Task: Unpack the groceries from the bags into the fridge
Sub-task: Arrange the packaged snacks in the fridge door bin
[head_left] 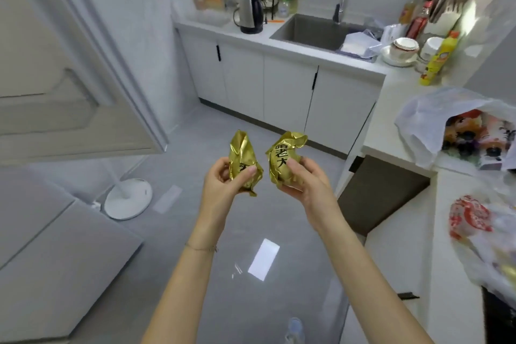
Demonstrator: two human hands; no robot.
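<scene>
Head view: the left hand [223,180] grips one packet [245,156], the right hand [305,183] a second packet [280,159], fingers curled round each, both held over the floor [201,131]. A far bag [418,120] and a near bag [491,248] on the bench [391,103] look part full (contents blurred), so most unpacking seems left.

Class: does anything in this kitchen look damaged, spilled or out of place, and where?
Nothing spilled or broken. The gold packet in the left hand and the second packet in the right hand have crumpled foil; a plastic bag lies over the right corner of the sink.
</scene>
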